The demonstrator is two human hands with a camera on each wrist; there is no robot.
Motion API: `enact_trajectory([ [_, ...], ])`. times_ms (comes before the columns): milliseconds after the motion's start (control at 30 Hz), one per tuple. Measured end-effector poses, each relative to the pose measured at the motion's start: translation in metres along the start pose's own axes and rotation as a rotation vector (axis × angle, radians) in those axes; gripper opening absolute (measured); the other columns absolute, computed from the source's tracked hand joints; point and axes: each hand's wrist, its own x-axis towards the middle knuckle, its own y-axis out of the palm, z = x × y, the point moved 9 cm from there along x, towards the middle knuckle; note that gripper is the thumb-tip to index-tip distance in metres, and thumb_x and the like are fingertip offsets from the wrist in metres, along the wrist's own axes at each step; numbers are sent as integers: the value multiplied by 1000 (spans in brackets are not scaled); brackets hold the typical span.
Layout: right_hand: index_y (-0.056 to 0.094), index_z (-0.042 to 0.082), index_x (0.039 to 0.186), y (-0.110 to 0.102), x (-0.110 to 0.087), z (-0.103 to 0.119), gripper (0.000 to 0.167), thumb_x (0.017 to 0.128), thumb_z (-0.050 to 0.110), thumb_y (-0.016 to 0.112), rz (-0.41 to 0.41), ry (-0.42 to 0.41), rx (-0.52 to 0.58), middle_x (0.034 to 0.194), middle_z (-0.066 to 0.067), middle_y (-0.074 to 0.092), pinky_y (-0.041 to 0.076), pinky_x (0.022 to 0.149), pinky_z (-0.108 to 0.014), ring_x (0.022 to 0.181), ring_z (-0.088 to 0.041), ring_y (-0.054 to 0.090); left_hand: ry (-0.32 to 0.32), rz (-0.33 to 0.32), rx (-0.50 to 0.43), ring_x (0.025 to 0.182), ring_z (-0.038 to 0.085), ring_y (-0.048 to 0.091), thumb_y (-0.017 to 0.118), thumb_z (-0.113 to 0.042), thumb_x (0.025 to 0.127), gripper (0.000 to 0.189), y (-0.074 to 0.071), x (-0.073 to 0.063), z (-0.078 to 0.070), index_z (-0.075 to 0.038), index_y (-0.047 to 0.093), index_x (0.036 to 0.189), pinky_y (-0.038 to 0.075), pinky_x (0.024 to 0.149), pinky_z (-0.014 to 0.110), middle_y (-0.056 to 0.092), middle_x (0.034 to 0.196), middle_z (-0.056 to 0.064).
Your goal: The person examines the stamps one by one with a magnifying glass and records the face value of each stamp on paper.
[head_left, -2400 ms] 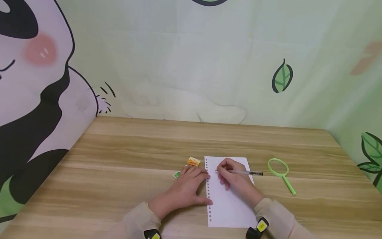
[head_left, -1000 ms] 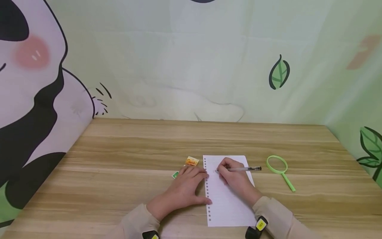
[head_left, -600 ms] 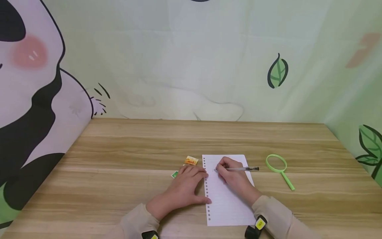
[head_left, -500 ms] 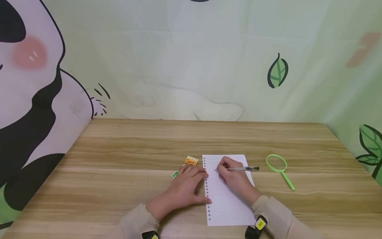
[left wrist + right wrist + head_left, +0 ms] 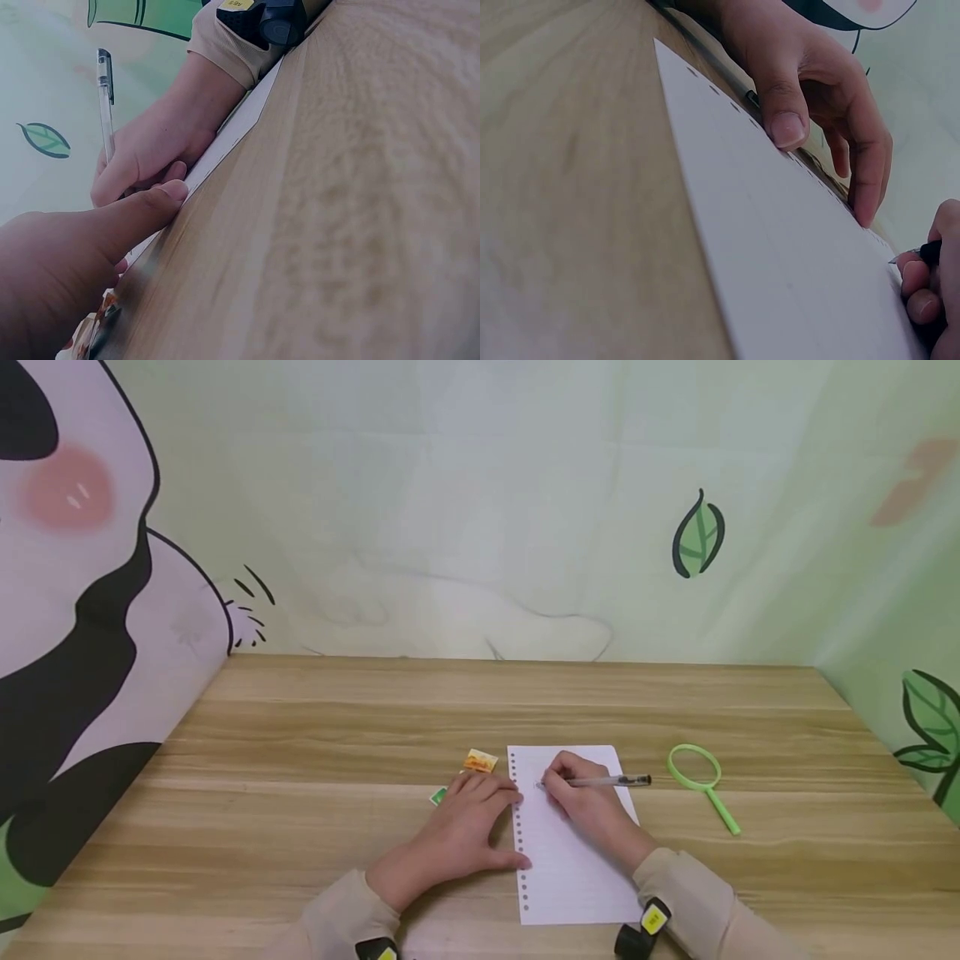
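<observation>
My right hand [image 5: 592, 806] pinches a clear-barrelled pen [image 5: 618, 781] with a dark end. Its tip meets the upper left part of a white lined sheet of paper [image 5: 570, 877] with punched holes down the left edge. My left hand [image 5: 461, 831] lies on that holed edge, thumb and fingers spread. In the right wrist view, the thumb and a fingertip of the left hand [image 5: 817, 97] press by the holes, and the pen tip [image 5: 895, 260] pokes out beside the right fingers. A small orange card [image 5: 480, 761] and a green one [image 5: 438, 796], partly covered, lie by the left fingertips.
A green magnifying glass [image 5: 709, 788] lies right of the paper on the wooden table [image 5: 300, 718]. Behind the left thumb, the right wrist view shows a slim dark rod [image 5: 712, 52]. A cartoon-printed backdrop [image 5: 450, 527] rises at the table's back and sides.
The pen's rear end has tilted slightly up while its tip stays at the upper left of the sheet. My left hand keeps its place on the paper; the head view has shifted a little.
</observation>
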Motion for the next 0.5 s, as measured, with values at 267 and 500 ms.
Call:
enact_trajectory([
  [267,57,3,82,-1,-3,-12,16,94,9,47,5,148,100,65,-7,57,37,34,-23,42,-13,46,-5,7,-14,127,18,46,73,-62,72,74,1,-1,-1,-13,59,125,29,114,45,54,132,0],
  [500,58,2,80,-4,0,-8,14,91,6,50,-23,108,37,61,-5,56,36,42,-19,45,-11,48,-2,5,-9,127,19,46,73,-62,72,74,0,0,0,-13,58,126,29,114,46,53,133,0],
])
